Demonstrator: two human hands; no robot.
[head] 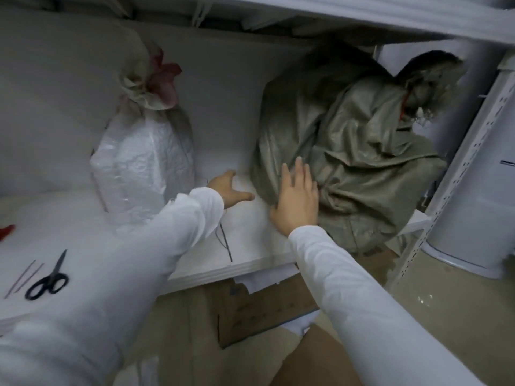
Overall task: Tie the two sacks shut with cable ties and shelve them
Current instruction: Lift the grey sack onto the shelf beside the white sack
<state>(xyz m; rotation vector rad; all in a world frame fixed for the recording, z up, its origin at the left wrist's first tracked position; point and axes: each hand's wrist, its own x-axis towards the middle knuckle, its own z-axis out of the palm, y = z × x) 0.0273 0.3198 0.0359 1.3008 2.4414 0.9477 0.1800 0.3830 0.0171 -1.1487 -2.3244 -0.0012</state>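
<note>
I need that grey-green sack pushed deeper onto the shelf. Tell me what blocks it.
Nothing visible does. The right hand rests flat on the grey-green sack; the white sack stands apart to the left on the shelf.

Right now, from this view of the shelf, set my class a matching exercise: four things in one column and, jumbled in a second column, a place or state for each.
Column 1
1. white sack
2. grey-green sack
3. scissors
4. left hand

Column 2
A. lying flat at the near left, black handles toward the viewer
B. the right hand lies flat against it
C. open, between the two sacks
D. on the left of the shelf, pink showing at its gathered neck

Pairs: 1-D, 2-B, 3-A, 4-C
</note>
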